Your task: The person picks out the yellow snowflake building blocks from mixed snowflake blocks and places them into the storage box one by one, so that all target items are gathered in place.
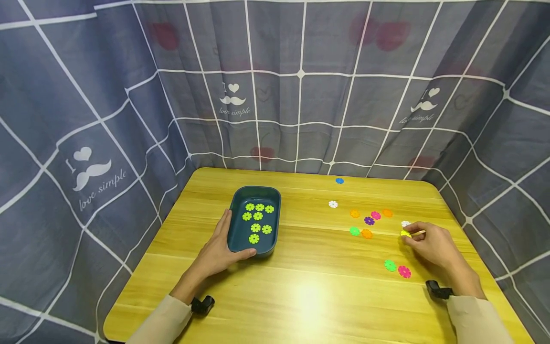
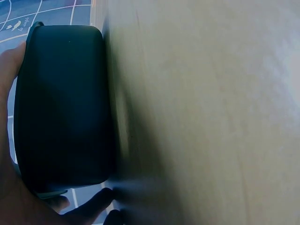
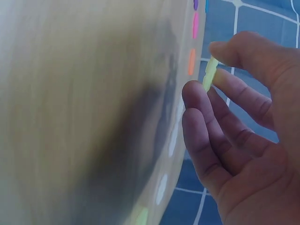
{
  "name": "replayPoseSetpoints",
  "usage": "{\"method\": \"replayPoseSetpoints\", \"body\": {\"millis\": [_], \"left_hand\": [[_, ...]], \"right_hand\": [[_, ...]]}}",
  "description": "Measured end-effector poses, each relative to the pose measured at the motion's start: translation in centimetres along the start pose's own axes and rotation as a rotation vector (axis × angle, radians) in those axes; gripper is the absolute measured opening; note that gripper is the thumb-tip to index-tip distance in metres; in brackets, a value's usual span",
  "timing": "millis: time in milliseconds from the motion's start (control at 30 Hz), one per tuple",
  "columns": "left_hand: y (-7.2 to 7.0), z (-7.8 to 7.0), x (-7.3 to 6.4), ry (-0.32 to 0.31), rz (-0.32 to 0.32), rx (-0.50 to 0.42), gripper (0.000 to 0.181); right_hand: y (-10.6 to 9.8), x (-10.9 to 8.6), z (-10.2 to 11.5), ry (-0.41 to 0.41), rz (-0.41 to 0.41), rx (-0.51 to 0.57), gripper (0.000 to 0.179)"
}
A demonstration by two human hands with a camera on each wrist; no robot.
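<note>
A dark teal plastic tray (image 1: pixel 275 210) stands on the left half of the table, with several yellow-green snowflake discs (image 1: pixel 256 228) lying in it. My left hand (image 1: pixel 219 251) grips its near left corner, fingers along the left wall and thumb on the near rim. In the left wrist view the tray's wall (image 2: pixel 65 108) hides what lies inside. Over at the right, my right hand (image 1: pixel 431 242) pinches a yellow snowflake disc (image 3: pixel 210 74) on edge between thumb and fingertips, close over the table. A white snowflake disc (image 1: pixel 406 223) is just beyond those fingertips.
Loose snowflake discs lie about the table's right half: orange (image 1: pixel 366 233), purple (image 1: pixel 369 220), green (image 1: pixel 390 265), pink (image 1: pixel 404 272), white (image 1: pixel 333 204) and blue (image 1: pixel 339 181) near the back edge. A grey-blue checked curtain (image 1: pixel 275 95) surrounds the wooden table (image 1: pixel 309 267).
</note>
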State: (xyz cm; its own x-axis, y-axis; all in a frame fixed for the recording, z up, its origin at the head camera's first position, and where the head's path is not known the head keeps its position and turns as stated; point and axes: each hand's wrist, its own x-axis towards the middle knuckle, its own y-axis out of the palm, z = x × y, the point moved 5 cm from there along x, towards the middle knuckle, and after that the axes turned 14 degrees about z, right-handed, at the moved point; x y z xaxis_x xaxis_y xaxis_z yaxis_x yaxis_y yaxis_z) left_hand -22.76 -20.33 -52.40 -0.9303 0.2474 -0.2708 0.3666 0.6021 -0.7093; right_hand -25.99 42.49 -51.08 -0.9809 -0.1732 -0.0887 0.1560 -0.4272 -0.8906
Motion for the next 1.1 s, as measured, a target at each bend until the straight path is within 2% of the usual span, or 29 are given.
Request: {"method": "replayPoseSetpoints", "body": {"millis": [333, 633, 900, 1100], "left_hand": [[0.0, 0.0, 0.0, 0.008, -0.001, -0.012, 0.151], [0.0, 0.1, 0.0, 0.002, -0.001, -0.011, 0.150], [0.0, 0.1, -0.1, 0.003, -0.001, -0.007, 0.151], [0.0, 0.1, -0.1, 0.004, -0.003, -0.006, 0.151]], "right_hand": [[0.4, 0.6, 2.1, 0.012, 0.059, 0.019, 0.033], [0.6, 1.4, 4.0, -0.056, 0.050, 0.009, 0.037], [1.1, 2.1, 5.3, -0.111, 0.046, 0.008, 0.030], [1.3, 2.5, 6.5, -0.127, 0.072, 0.022, 0.029]]}}
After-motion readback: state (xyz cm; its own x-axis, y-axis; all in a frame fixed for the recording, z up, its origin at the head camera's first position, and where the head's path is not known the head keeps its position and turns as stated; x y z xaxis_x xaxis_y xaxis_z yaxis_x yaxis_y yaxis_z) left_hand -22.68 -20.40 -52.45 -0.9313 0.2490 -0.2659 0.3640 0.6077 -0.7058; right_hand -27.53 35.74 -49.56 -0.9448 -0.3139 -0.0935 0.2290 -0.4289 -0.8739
